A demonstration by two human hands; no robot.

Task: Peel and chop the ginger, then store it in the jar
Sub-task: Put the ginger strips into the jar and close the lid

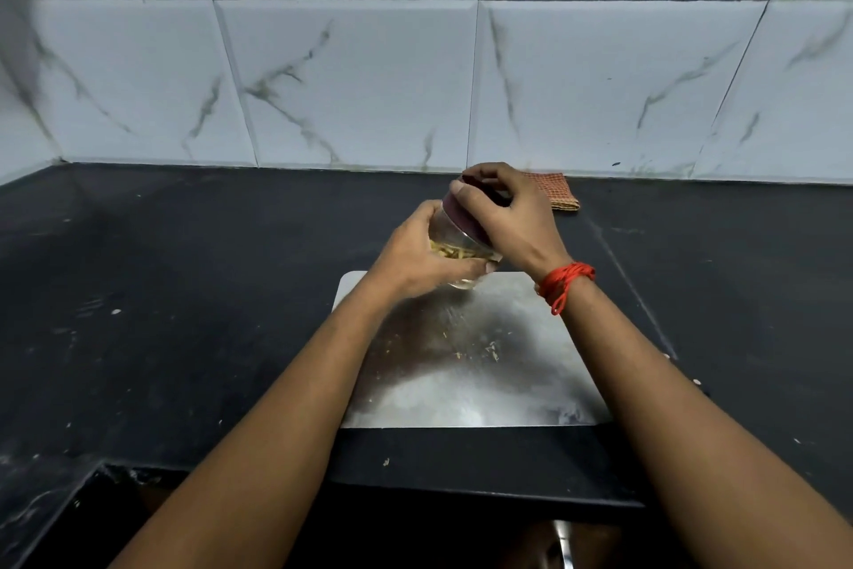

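Note:
A small clear glass jar (454,241) is held tilted above the far edge of the steel chopping board (475,365). Pale chopped ginger strips (454,252) lie inside it. My left hand (415,254) grips the jar's body from the left and below. My right hand (503,213) curls round the dark maroon lid (461,215) at the jar's top. A red thread band sits on my right wrist. A few ginger scraps are scattered on the board.
The black stone counter (184,291) runs to a white marbled tile wall. A folded checked cloth (556,192) lies by the wall behind my right hand. The counter's front edge and a dark opening are below the board.

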